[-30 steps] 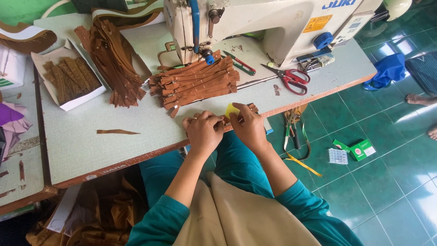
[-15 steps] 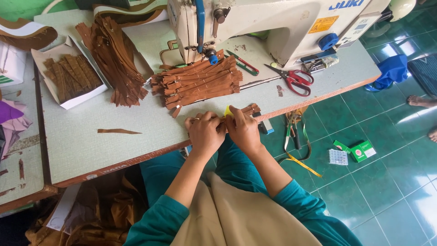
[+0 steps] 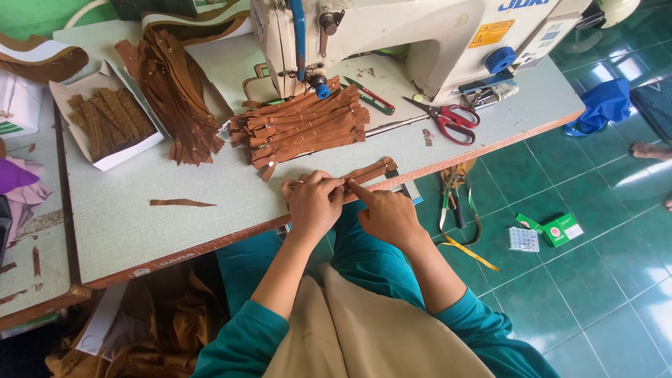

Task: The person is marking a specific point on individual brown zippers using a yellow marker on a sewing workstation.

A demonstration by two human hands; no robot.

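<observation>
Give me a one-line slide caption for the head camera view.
Both hands, left hand and right hand, press a brown strip at the table edge before a sewing machine.

Brown strips, pale machine, shiny floor.

From my feed, the brown strip (image 3: 367,172) under my left hand (image 3: 313,205) and right hand (image 3: 386,215) looks matt, like leather or faux leather, though I can't be sure; the stacked strips (image 3: 301,126) match it. The table top (image 3: 126,217) is pale with a fine texture and a wood-coloured edge. The sewing machine (image 3: 420,35) has smooth painted metal, the scissors (image 3: 448,119) red plastic handles, the green floor tiles (image 3: 595,280) are glossy, and my sleeves (image 3: 238,343) are teal cloth.
</observation>
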